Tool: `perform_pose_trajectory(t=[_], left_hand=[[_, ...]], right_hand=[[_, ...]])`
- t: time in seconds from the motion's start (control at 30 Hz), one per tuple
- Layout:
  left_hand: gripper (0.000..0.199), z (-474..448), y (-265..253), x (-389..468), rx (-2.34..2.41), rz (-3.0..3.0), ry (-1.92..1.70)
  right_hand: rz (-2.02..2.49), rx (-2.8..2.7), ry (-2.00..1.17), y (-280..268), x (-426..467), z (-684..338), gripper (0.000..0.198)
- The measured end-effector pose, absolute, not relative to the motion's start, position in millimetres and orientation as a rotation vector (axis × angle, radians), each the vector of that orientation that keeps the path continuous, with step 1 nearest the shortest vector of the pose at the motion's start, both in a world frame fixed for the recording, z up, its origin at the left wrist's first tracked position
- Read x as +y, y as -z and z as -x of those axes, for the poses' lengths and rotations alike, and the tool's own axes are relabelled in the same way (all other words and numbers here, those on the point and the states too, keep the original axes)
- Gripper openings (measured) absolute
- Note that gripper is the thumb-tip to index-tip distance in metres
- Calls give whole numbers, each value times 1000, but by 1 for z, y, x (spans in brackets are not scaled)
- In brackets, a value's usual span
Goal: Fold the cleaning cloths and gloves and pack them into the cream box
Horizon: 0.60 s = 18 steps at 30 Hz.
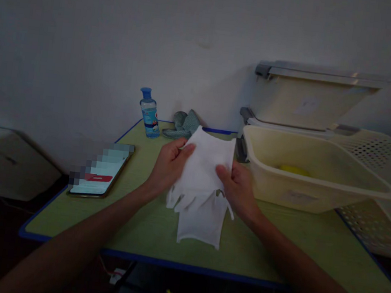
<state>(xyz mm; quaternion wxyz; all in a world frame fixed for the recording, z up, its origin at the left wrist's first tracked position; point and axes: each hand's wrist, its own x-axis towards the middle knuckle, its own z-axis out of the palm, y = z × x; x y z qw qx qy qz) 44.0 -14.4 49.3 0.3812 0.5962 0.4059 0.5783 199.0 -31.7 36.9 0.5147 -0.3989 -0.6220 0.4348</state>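
Note:
My left hand (170, 165) grips the left edge of a white cloth glove (208, 162), thumb on top. My right hand (238, 186) pinches the same glove at its right side. The glove is spread between my hands, its wide cuff edge toward the wall and narrow finger-like strips hanging toward me. Below it lies a second white cloth piece (200, 224), partly covered by the strips; I cannot tell whether the two are joined. Both are over the middle of the green table (129, 228).
At the back left stands a blue bottle (149, 115) beside grey-green folded fabric (186, 124). A phone (103, 176) lies on the left. On the right are a cream basin (296, 195) with something yellow (295, 170) inside, a lidded bin (303, 100) and a perforated basket (375, 148).

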Motion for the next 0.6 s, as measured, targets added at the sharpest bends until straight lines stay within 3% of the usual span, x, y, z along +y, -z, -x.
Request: perform_pose_trajectory(t=[0.1, 0.2, 0.5, 0.6], left_hand=[[31, -50, -46, -17, 1041, -1369, -1456], [35, -51, -46, -17, 1078, -1231, -1468], [39, -60, -36, -23, 1042, -1262, -1341], [36, -63, -31, -25, 1071, -1325, -1403]], right_hand=[[1032, -1624, -1337, -33, -32, -197, 35], [1092, -1654, -1407, -30, -34, -196, 31], [965, -1426, -873, -26, -32, -191, 22], [979, -1438, -830, -26, -33, -190, 22]])
